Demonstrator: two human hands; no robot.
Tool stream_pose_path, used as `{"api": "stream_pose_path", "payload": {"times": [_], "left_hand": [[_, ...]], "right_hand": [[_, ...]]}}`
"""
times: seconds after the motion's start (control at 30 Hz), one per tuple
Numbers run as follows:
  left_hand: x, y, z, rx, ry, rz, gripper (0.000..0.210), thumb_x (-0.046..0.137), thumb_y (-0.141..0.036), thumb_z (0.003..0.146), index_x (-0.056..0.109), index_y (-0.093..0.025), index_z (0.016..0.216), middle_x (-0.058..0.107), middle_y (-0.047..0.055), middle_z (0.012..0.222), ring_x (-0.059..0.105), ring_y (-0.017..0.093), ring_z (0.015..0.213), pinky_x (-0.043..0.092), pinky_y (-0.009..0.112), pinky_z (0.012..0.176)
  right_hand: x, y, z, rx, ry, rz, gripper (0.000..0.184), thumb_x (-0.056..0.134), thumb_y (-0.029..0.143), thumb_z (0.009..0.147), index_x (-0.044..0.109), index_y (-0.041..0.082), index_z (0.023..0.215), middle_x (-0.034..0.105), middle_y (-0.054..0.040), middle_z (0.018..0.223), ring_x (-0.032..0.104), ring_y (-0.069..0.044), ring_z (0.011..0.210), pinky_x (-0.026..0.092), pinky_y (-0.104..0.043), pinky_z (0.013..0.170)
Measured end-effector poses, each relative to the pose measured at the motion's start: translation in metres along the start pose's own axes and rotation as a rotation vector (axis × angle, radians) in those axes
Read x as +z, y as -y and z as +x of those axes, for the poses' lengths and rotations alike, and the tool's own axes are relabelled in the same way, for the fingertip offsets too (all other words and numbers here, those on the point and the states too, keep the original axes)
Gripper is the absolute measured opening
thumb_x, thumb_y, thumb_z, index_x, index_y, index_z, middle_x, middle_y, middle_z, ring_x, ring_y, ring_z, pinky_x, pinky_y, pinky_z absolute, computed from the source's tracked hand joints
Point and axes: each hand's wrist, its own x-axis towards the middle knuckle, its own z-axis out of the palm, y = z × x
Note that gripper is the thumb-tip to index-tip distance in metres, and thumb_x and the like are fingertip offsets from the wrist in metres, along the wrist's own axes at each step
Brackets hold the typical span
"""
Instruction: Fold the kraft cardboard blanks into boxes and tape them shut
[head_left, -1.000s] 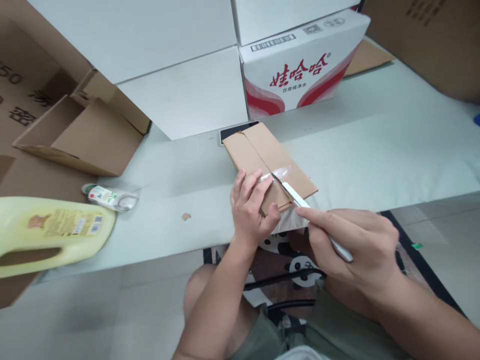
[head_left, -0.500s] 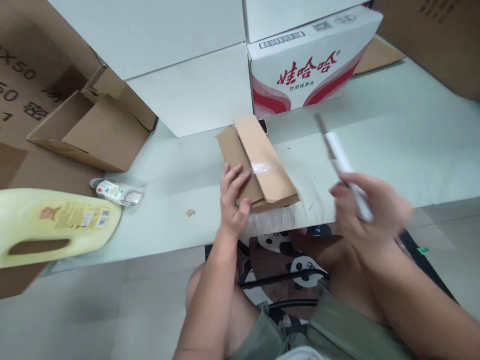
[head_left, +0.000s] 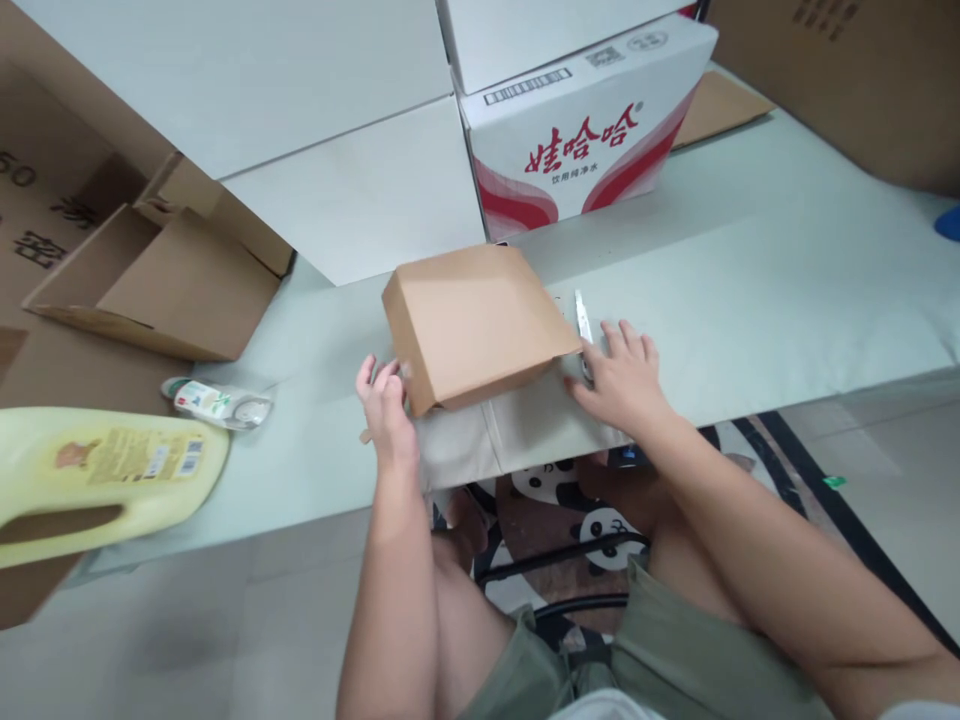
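Observation:
A small brown cardboard box point(head_left: 480, 320) lies on the table in front of me, with a plain face up. At its left end is my left hand point(head_left: 388, 405), fingers loosely bent and apart, close against the side; whether they touch it is hard to tell. My right hand point(head_left: 619, 375) is spread open over the table, just right of the box. By its fingertips lies a knife with a white handle point(head_left: 581, 315), its lower part partly covered by the hand.
White cartons point(head_left: 360, 190) and a red-and-white water carton point(head_left: 577, 150) stand behind the box. On the left are an open cardboard box point(head_left: 187, 290), a clear bottle point(head_left: 225, 403) and a yellow jug point(head_left: 142, 470). The table's front edge runs close to my knees.
The box has been turned, so its taped flaps no longer show and a plain face is up. My right hand has let go of the knife, which now lies on the table.

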Motion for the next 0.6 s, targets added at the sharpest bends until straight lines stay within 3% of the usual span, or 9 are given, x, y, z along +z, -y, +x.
{"api": "stream_pose_path", "payload": {"times": [0.1,0.2,0.3,0.37,0.47,0.6], "left_hand": [[-0.002,0.000,0.003,-0.229,-0.070,-0.106,0.046,0.060,-0.064,0.084,0.067,-0.022,0.101,0.052,0.013,0.145,0.057,0.027,0.130,0.056,0.035,0.093],[-0.002,-0.015,0.004,-0.310,-0.097,-0.211,0.038,0.078,-0.052,0.068,0.064,-0.020,0.082,0.060,0.011,0.132,0.064,0.022,0.112,0.055,0.030,0.084],[-0.003,-0.037,0.003,-0.370,-0.140,-0.365,0.035,0.081,-0.041,0.062,0.061,-0.020,0.081,0.066,0.003,0.091,0.063,0.013,0.077,0.050,0.024,0.067],[-0.005,-0.049,0.001,-0.415,-0.188,-0.481,0.035,0.080,-0.038,0.060,0.059,-0.020,0.081,0.060,-0.002,0.075,0.057,0.011,0.065,0.045,0.022,0.061],[-0.009,-0.059,-0.001,-0.432,-0.188,-0.610,0.037,0.079,-0.041,0.059,0.059,-0.021,0.083,0.062,-0.002,0.078,0.058,0.012,0.068,0.045,0.022,0.061],[-0.013,-0.060,-0.005,-0.456,-0.067,-0.574,0.041,0.081,-0.038,0.058,0.059,-0.023,0.090,0.065,-0.001,0.081,0.060,0.015,0.069,0.043,0.024,0.060]], "right_hand": [[0.002,0.006,0.002,-0.075,0.054,0.052,0.064,0.051,0.052,0.089,0.055,0.017,0.142,0.033,-0.0195,0.164,0.017,-0.047,0.154,0.016,-0.070,0.119],[0.007,0.011,0.011,-0.204,-0.001,0.188,0.064,0.053,0.051,0.087,0.058,0.009,0.135,0.046,-0.0245,0.154,0.025,-0.047,0.151,0.024,-0.066,0.118],[0.011,0.017,0.018,-0.358,-0.032,0.340,0.046,0.056,0.048,0.084,0.067,0.010,0.107,0.067,-0.0248,0.121,0.054,-0.044,0.127,0.040,-0.060,0.109],[0.012,0.021,0.017,-0.393,-0.004,0.434,0.034,0.056,0.047,0.085,0.065,0.015,0.090,0.071,-0.0198,0.098,0.064,-0.039,0.104,0.048,-0.057,0.099],[0.010,0.026,0.013,-0.351,-0.005,0.620,0.029,0.056,0.044,0.086,0.062,0.018,0.095,0.070,-0.0160,0.097,0.066,-0.034,0.094,0.054,-0.052,0.086],[0.007,0.027,0.014,-0.306,0.042,0.815,0.029,0.058,0.041,0.083,0.061,0.019,0.101,0.071,-0.0133,0.098,0.067,-0.030,0.089,0.056,-0.045,0.077]]}}
